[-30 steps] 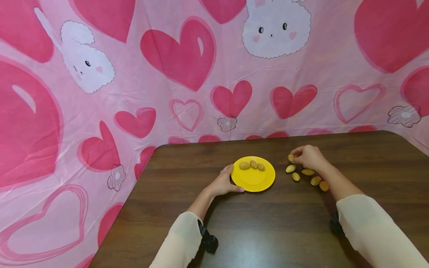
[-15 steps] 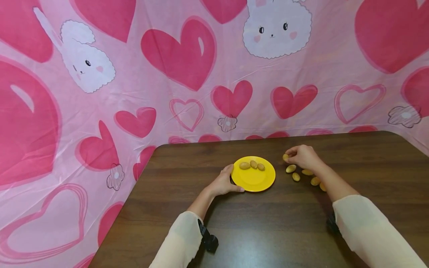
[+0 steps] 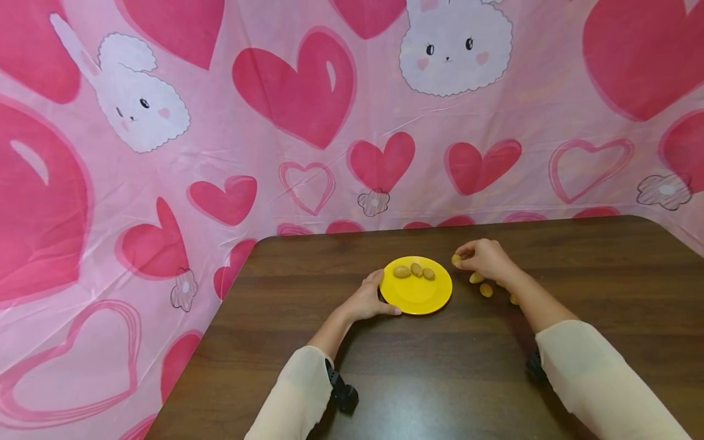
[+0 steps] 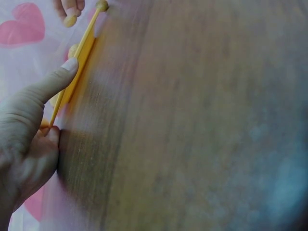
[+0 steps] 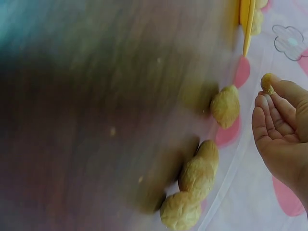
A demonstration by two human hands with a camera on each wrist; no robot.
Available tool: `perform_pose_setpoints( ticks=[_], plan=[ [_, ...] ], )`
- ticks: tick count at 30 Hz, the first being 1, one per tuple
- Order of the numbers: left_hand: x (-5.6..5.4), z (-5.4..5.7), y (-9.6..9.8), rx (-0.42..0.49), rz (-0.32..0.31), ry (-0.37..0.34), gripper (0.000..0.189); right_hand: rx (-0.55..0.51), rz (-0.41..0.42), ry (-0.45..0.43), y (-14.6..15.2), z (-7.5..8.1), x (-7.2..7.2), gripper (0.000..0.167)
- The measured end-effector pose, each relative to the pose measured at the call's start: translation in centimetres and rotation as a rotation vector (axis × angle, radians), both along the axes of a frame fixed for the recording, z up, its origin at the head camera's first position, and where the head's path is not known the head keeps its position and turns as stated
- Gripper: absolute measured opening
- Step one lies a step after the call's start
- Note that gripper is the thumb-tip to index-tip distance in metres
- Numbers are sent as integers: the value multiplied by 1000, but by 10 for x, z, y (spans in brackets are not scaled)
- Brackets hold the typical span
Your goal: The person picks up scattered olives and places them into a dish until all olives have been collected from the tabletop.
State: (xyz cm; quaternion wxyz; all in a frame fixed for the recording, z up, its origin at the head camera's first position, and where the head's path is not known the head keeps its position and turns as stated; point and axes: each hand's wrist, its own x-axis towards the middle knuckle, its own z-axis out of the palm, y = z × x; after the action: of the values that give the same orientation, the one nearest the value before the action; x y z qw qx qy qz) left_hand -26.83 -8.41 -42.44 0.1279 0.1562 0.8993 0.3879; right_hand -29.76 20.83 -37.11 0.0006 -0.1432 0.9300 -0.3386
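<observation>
The left hand [image 3: 364,300] grips the yellow plate [image 3: 416,299]; right of it, the right hand [image 3: 487,260] pinches a yellowish nugget [image 3: 456,260], likely light, firm, best held mid-body.

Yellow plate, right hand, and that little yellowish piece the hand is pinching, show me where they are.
Yellow plate [image 3: 416,293], head view: bare part of its upper surface.
Right hand [image 3: 487,259], head view: middle of the hand.
Yellowish piece [image 5: 266,83], right wrist view: its exposed side.
</observation>
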Motion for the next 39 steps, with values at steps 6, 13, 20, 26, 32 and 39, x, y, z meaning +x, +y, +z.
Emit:
perform_pose_setpoints(
  ticks=[6,13,20,26,32,39],
  plan=[
    [0,0,1,2,-4,6,101,38,0,-6,-10,0,-3,30],
    [-1,-1,1,-1,2,8,102,46,39,30,-23,1,-5,29],
    [-2,-1,1,-4,5,4,101,22,51,-3,-35,-2,-7,28],
    [-1,0,0,-3,11,-2,101,20,64,-21,-48,-3,-7,27],
    [-1,-1,0,-1,11,-13,102,16,96,-17,-60,-4,-8,25],
    [-1,0,-1,0,3,-8,100,-2,108,-72,-75,-1,-5,26]
  ],
)
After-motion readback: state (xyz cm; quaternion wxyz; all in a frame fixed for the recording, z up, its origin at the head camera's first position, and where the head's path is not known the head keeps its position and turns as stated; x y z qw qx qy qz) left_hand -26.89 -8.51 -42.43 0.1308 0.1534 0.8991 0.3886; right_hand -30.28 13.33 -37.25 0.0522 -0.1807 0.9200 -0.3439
